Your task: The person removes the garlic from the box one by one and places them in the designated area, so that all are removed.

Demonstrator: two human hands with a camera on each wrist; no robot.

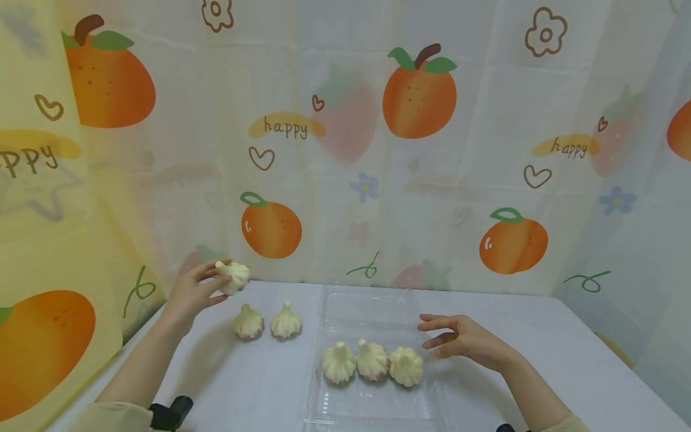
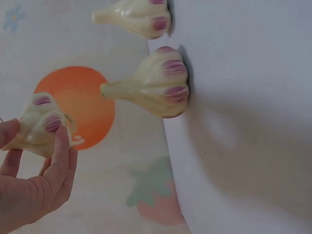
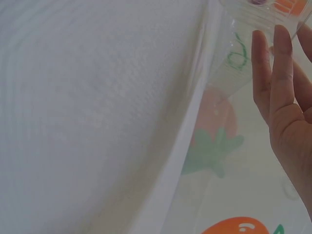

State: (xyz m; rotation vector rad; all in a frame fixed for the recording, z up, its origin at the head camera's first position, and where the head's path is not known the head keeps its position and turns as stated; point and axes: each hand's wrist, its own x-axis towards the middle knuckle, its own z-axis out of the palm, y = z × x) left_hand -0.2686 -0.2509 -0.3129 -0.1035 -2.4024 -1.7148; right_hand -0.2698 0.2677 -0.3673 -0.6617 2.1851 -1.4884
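Note:
In the head view my left hand (image 1: 197, 291) pinches a garlic bulb (image 1: 235, 278) between thumb and fingers, raised above the table's back left. The left wrist view shows this held bulb (image 2: 41, 124) with purple streaks. Below it, two garlic bulbs, one left (image 1: 249, 323) and one right (image 1: 287, 321), stand on the table. Three more, a left (image 1: 339, 363), a middle (image 1: 372, 360) and a right one (image 1: 406, 366), sit in a row in a clear plastic box (image 1: 372, 411). My right hand (image 1: 469, 342) hovers at the box's right side, fingers loosely extended and holding nothing; whether they touch it, I cannot tell.
A white-covered table (image 1: 259, 384) carries everything. The box's clear lid (image 1: 369, 306) lies open toward the back. Behind the table hangs a fruit-printed curtain (image 1: 335, 228), and a yellow one (image 1: 32, 252) closes off the left side.

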